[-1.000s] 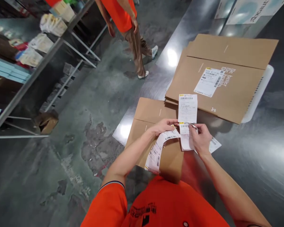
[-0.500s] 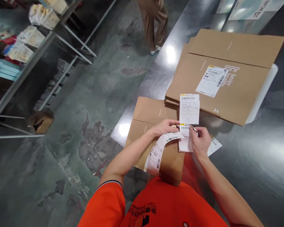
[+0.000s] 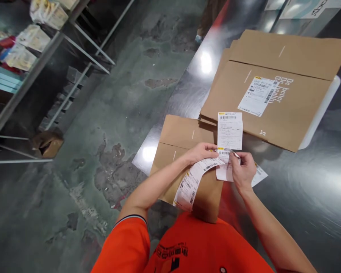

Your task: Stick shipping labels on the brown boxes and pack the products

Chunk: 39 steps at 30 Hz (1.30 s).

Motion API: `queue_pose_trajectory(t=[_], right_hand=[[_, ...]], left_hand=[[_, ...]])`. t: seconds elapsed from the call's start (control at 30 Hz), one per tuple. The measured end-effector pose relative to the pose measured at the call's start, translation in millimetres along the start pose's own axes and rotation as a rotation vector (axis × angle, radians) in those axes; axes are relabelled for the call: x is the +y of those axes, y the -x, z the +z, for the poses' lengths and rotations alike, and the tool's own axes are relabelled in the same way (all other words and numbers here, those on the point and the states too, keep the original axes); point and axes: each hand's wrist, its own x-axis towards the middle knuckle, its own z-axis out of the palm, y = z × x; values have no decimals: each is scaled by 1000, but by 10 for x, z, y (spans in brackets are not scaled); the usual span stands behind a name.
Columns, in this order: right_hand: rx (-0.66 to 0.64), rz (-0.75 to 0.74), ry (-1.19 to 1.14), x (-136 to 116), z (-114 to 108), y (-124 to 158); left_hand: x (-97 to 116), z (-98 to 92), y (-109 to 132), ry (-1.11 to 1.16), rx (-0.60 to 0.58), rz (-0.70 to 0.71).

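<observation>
Polished steel surface runs at a slant beside a patched concrete floor, with a metal shelf rack of packaged goods beyond it. Above the surface, a strip of white shipping labels lies across the space between the two hands. Its long axis runs diagonally, from a soft curl at lower left, above the person's orange shirt, up toward the right. The left hand closes over the strip in a narrow grip, its fingers bent around the glossy paper.

Just beside it, the right hand pinches a yellow-tagged label between thumb and fingers. This hand is nearer to a printed barcode label, which stands upright from that pinch, pointing away from the person. Whether any backing is lifting at the pinch is hard to tell at this angle. A loose label corner pokes out past the right hand.

Beneath the hands lies a flat kraft mailer, matte and creased. Farther off, a stacked kraft mailer carries an applied shipping label.
</observation>
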Motion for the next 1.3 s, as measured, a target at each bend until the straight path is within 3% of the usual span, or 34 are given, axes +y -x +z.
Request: queue_pose_trajectory(t=[0.6, 0.77, 1.03, 1.3], right_hand=[[-23, -37, 33, -19, -40, -27], [-43, 21, -10, 8, -19, -24], [-68, 252, -135, -4, -12, -90], [-88, 276, -144, 16, -49, -170]], left_hand=[[39, 92, -54, -65, 146, -23], [-15, 100, -118, -126, 213, -38], [-54, 122, -115, -127, 249, 25], [-68, 130, -104, -158, 240, 42]])
